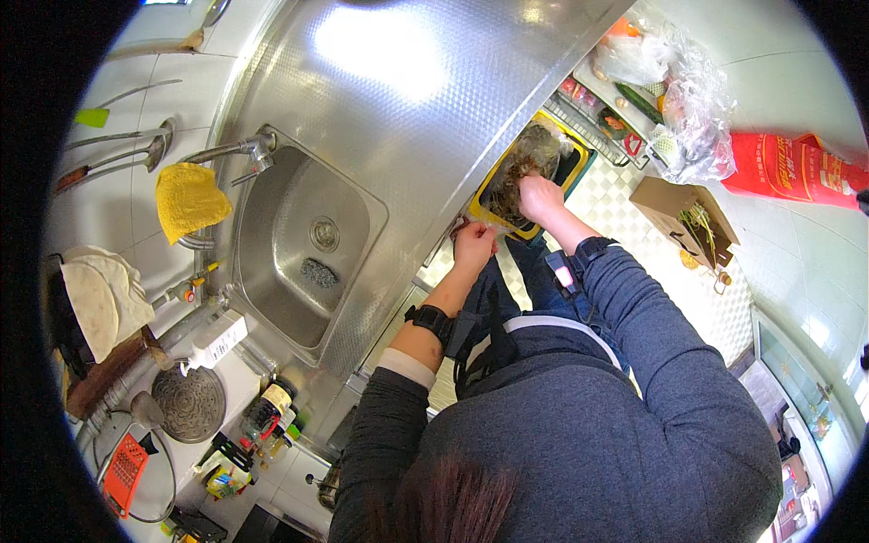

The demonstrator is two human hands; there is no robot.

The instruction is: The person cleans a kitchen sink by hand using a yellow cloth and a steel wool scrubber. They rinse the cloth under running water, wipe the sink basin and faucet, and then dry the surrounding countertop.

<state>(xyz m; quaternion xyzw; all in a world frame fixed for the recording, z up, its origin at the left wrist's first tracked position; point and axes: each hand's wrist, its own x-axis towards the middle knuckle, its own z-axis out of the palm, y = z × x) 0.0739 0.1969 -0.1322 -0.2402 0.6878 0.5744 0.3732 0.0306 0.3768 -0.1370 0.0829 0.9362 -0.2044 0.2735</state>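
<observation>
Below the counter edge stands a bin [579, 157] with a yellow rim, lined with a dark bag and holding a clear plastic bag of brown waste [524, 157]. My right hand [541, 198] reaches over the bin with its fingers curled against the brown waste; what lies inside the fingers is hidden. My left hand [475, 244] is at the bin's near left corner, thumb and fingers pinched on a piece of thin clear plastic film [499, 227].
The steel counter [339, 102] and sink [285, 237] with a scouring pad [319, 273] lie left. A wire rack [584, 125] with produce and plastic bags stands beyond the bin. Right of it are a cardboard box [669, 210] and a red bag [794, 166].
</observation>
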